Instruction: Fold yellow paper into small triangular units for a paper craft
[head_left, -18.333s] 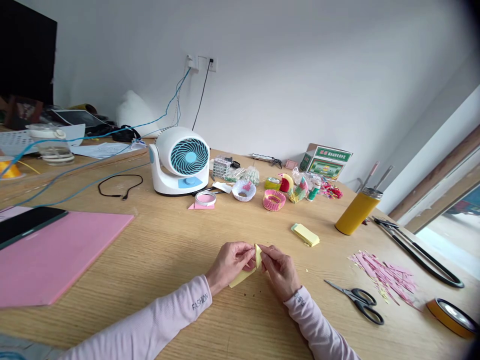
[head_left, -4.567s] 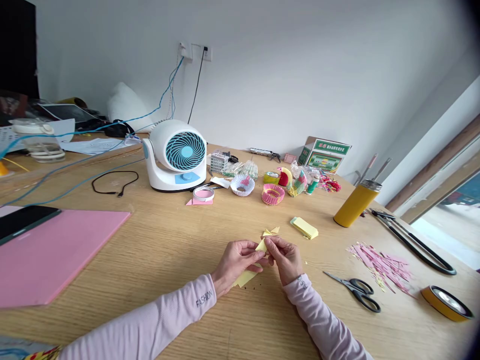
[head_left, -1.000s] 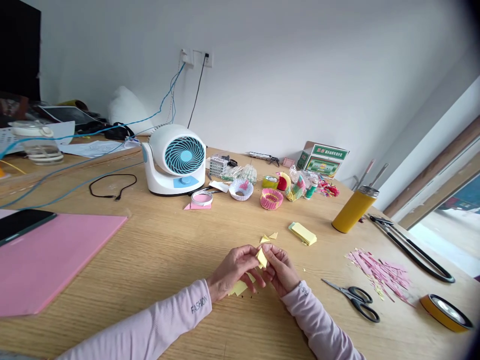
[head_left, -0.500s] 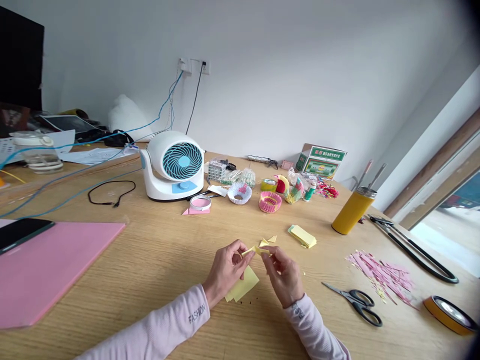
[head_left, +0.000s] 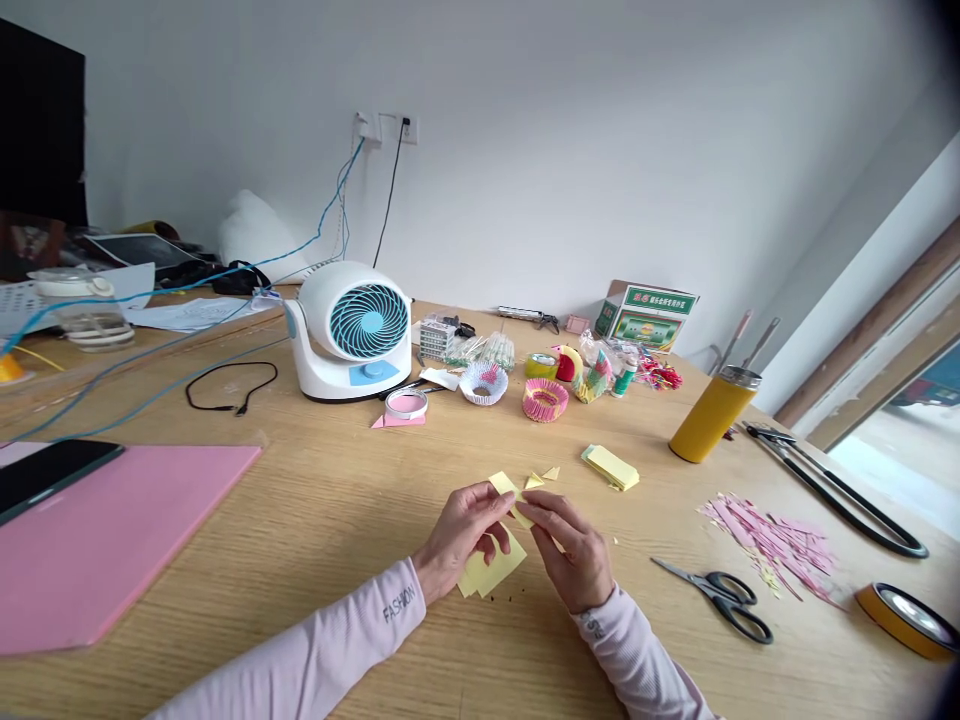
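Note:
Between my left hand (head_left: 466,530) and my right hand (head_left: 574,550) is a small yellow paper strip (head_left: 502,484), pinched by the fingertips of both. Larger yellow sheets (head_left: 501,568) lie on the table under my left hand. Just beyond my fingers rest two small folded yellow pieces (head_left: 534,481). A stack of yellow strips (head_left: 611,467) lies farther back to the right. Black-handled scissors (head_left: 716,598) are to the right of my right hand, beside pink paper scraps (head_left: 776,545).
A white fan (head_left: 352,330) stands at the back left, with round paper baskets (head_left: 545,400) right of it. A yellow cup (head_left: 712,415) and a tape roll (head_left: 904,620) are at the right. A pink board (head_left: 135,540) with a phone (head_left: 52,475) lies left.
The yellow strip has turned so that its flat face shows and its upper end sticks up between my hands. My left fingers have shifted on it. The view has moved slightly.

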